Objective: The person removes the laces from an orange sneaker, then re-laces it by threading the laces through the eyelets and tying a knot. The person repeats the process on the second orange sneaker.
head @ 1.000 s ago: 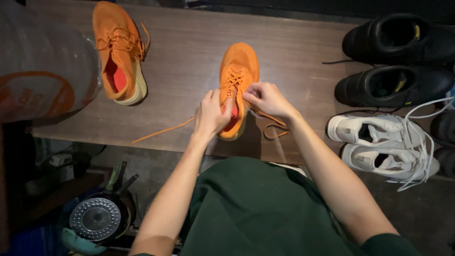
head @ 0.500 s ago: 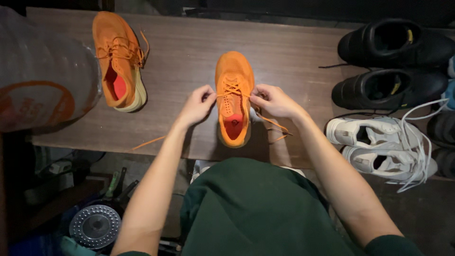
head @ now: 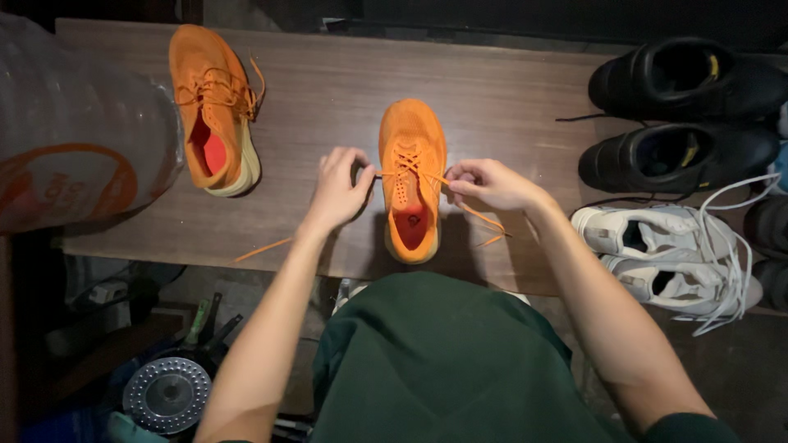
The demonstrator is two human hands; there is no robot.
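Observation:
An orange sneaker (head: 411, 176) stands toe-away in the middle of the wooden bench (head: 509, 98). My left hand (head: 338, 190) is closed on the orange lace at the shoe's left side. My right hand (head: 491, 184) pinches the lace at the shoe's right side. Both lace ends are drawn out sideways from the eyelets. A loose lace tail (head: 263, 248) trails toward the bench's near edge on the left, and another (head: 484, 220) hangs below my right hand. The matching second orange sneaker (head: 213, 107) lies at the far left of the bench, untouched.
A pair of black shoes (head: 681, 115) and a pair of white sneakers (head: 673, 258) sit at the right end of the bench. A large clear water jug (head: 78, 139) lies at the left. A metal pan (head: 167, 394) rests on the floor below.
The orange shoe now sits straight, toe away. Both hands have moved apart from over the tongue to either side of the shoe, pulling the laces outward.

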